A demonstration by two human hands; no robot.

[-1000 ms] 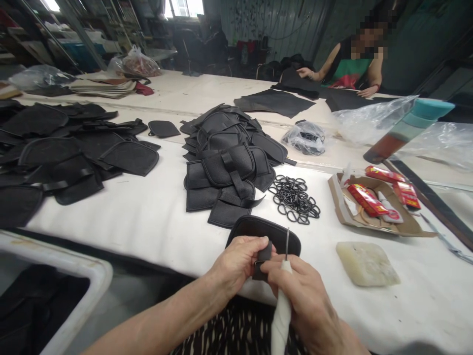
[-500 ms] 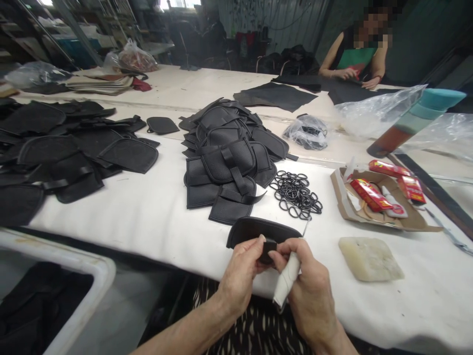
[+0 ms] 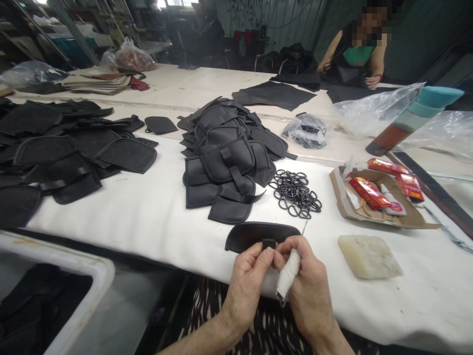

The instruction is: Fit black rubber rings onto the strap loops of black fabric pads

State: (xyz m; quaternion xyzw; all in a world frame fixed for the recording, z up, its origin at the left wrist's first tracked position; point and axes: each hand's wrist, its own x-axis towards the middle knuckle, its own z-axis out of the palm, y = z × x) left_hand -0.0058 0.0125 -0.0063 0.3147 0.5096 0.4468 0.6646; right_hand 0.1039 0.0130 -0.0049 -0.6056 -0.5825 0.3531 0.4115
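Observation:
At the table's near edge, my left hand (image 3: pixel 247 281) is closed, thumb and fingers pinching the short strap (image 3: pixel 269 243) of a black leather piece (image 3: pixel 258 232). That piece has a piped, rounded edge and leans up behind my fingers. Close beside it, my right hand (image 3: pixel 310 286) is wrapped around an awl-like tool with a pale wrapped handle (image 3: pixel 288 274); its thin metal shaft points up and away past my knuckles. The right fingertips meet the left ones at the strap, and they hide its lower end. A heap of black D-shaped rings (image 3: pixel 295 193) lies just beyond.
Black leather pieces are piled in the middle (image 3: pixel 225 143) and at the left (image 3: pixel 55 148). On the right are a cardboard tray (image 3: pixel 343 207) with red boxes, a yellowish block (image 3: pixel 369 256) and a tilted bottle (image 3: pixel 410 123). A white bin (image 3: pixel 107 271) stands lower left; a co-worker (image 3: pixel 354 59) is across the table.
My left thumb has moved right and over the strap, closer to my right fingertips. The leather piece has tipped slightly. Across the table, the co-worker has lifted a dark piece.

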